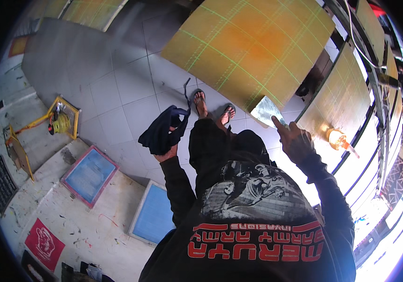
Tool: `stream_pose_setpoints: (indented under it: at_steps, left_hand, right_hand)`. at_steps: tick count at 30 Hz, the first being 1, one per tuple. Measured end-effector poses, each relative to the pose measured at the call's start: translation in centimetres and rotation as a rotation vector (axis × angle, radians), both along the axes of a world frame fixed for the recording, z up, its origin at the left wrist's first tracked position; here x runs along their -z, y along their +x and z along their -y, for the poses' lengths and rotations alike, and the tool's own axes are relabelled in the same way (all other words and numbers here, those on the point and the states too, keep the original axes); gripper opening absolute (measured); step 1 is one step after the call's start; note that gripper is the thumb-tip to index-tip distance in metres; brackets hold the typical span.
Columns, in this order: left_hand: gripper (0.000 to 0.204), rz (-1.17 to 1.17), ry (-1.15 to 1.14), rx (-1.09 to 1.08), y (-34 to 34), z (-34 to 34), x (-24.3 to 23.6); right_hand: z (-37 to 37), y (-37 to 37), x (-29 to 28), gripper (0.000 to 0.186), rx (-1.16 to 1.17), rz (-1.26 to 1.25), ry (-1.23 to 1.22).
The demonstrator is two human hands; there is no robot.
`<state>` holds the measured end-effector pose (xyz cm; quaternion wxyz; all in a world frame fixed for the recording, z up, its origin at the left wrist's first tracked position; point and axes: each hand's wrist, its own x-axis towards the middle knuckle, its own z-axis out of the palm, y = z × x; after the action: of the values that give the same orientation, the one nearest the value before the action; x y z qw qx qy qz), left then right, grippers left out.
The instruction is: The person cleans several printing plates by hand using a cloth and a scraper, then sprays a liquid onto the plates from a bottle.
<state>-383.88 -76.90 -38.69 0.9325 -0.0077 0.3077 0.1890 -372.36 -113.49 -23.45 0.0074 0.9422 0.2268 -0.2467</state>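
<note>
My right hand holds a scraper with a wide pale metal blade, the index finger stretched along it. Its blade lies at the near edge of a big yellow board marked with green grid lines and a blurred orange patch. Whether the blade touches the board I cannot tell. In my left hand is a bunched dark cloth, a thin strip of it sticking up. The cloth hides most of that hand's fingers.
A second yellow board stands to the right, with a lit orange tub and its stick nearby. On the paint-spotted white bench at left lie blue screen frames. A yellow-framed object sits farther left. My sandalled feet are on grey floor tiles.
</note>
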Motion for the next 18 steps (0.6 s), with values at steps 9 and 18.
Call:
stream_pose_setpoints:
  at_steps: [9,18]
  left_hand:
    - [0.023,0.018,-0.293,-0.137,0.7,-4.0,-2.3]
    - [0.041,-0.073,0.075,0.087,2.7,-8.2,-3.1]
  right_hand:
    - [-9.4,8.4,3.1,0.046,-0.266,0.123,0.099]
    - [-27.8,16.8,6.4,0.045,-0.429,0.254,0.354]
